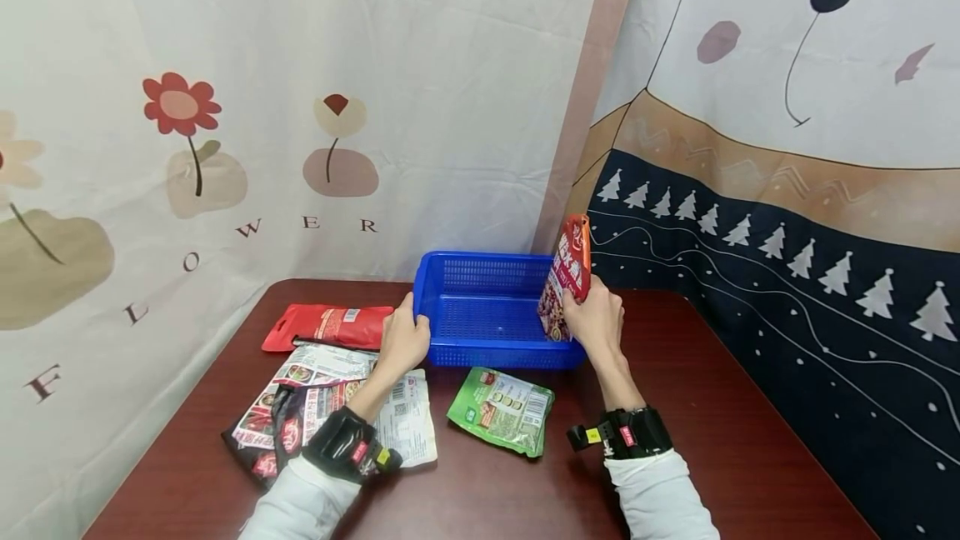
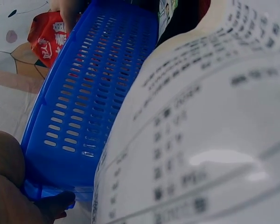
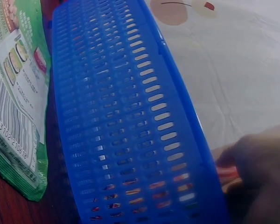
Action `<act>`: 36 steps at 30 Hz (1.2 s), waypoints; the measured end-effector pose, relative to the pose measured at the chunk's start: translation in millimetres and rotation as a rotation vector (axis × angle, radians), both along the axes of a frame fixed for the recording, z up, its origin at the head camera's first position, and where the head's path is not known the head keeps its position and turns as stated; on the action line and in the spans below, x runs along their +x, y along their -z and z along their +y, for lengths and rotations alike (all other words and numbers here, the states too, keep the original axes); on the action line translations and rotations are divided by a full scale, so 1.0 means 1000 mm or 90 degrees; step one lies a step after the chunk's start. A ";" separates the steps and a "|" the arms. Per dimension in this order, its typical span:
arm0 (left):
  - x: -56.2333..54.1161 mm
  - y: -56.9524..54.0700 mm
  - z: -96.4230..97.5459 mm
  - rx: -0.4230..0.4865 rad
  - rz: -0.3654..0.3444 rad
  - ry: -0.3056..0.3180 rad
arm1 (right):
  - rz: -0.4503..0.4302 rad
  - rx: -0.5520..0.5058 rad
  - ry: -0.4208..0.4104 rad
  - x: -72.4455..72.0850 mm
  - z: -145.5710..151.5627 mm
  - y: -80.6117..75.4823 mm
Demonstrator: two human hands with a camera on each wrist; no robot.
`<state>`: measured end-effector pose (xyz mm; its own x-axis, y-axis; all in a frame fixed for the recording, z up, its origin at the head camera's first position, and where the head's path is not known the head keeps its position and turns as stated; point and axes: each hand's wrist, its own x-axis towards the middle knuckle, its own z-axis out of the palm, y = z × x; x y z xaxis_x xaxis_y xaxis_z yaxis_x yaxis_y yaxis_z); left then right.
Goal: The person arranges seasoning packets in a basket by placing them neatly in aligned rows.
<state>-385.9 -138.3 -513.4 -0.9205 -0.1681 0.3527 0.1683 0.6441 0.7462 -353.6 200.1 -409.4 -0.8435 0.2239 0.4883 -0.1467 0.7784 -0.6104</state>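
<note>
A blue plastic basket point(image 1: 495, 355) with slotted walls stands at the far middle of the table. My left hand point(image 1: 405, 338) grips its left end, with the thumb at the rim in the left wrist view. At the basket's right end, my right hand point(image 1: 597, 317) holds a red food pouch point(image 1: 573, 261) by its side. That pouch stands upright, slightly tilted, with its lower part inside the basket. Whether it touches the basket floor is hard to see. In the right wrist view the basket wall point(image 3: 116, 93) hides most of the pouch, and the right hand point(image 3: 266, 172) is blurred.
A green pouch point(image 1: 504, 411) lies in front of the basket. Left of it, several black-and-white pouches point(image 1: 322, 373) overlap under my left forearm, with a red pouch point(image 1: 330, 327) behind them. Printed curtains point(image 1: 465, 107) hang behind the dark red table point(image 1: 720, 423).
</note>
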 end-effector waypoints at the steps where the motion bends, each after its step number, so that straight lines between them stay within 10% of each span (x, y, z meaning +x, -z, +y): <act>1: 0.000 0.000 0.000 0.000 -0.001 0.000 | -0.001 -0.008 -0.001 0.000 0.000 0.000; 16: 0.000 0.003 -0.001 -0.003 0.012 -0.003 | -0.011 -0.110 -0.076 0.001 0.006 -0.012; 25: 0.007 -0.007 -0.006 0.009 0.011 -0.002 | 0.100 -0.113 -0.094 0.012 0.003 -0.028; 36: 0.064 -0.096 -0.026 0.029 -0.081 0.087 | 0.235 -0.068 -0.153 0.032 -0.008 -0.050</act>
